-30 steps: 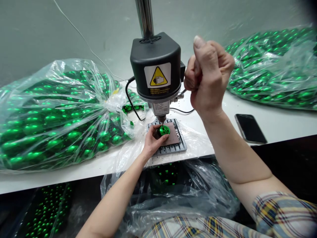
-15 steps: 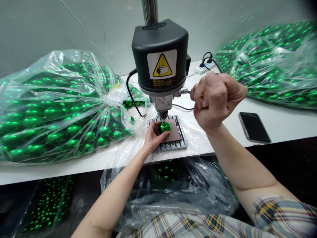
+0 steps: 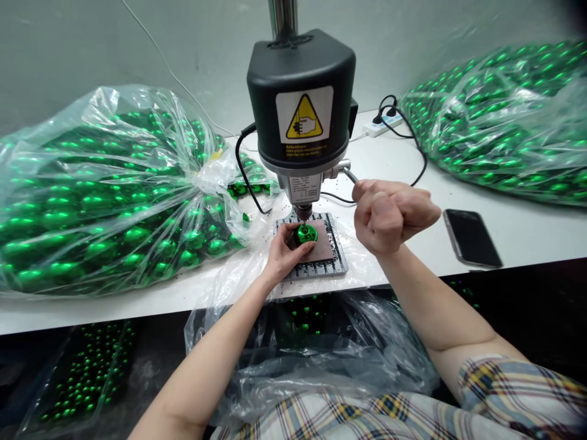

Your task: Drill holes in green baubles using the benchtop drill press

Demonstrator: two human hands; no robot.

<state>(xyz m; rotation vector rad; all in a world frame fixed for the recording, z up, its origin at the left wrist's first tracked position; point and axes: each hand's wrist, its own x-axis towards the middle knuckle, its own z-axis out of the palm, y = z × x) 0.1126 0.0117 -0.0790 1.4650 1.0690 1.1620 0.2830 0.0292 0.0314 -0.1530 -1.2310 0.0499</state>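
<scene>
A small bench drill (image 3: pixel 301 104) with a black head and a yellow warning label stands on the white table. My left hand (image 3: pixel 284 250) pinches a shiny green ball (image 3: pixel 305 233) on the drill's slotted base plate (image 3: pixel 332 247), right under the bit. My right hand (image 3: pixel 392 214) is a fist wrapped round the drill's feed lever (image 3: pixel 351 175), pulled low to the right of the head. The bit touches the top of the ball.
Large clear bags of green balls lie at the left (image 3: pixel 105 195) and the back right (image 3: pixel 499 116). A black phone (image 3: pixel 472 237) lies at the table's front right. A power strip (image 3: pixel 383 124) and cables sit behind the drill. A plastic bag (image 3: pixel 316 348) hangs below the table edge.
My right hand has pulled the lever down from beside the drill head to table height. The drill head has come down onto the ball. My left hand has stayed on the ball.
</scene>
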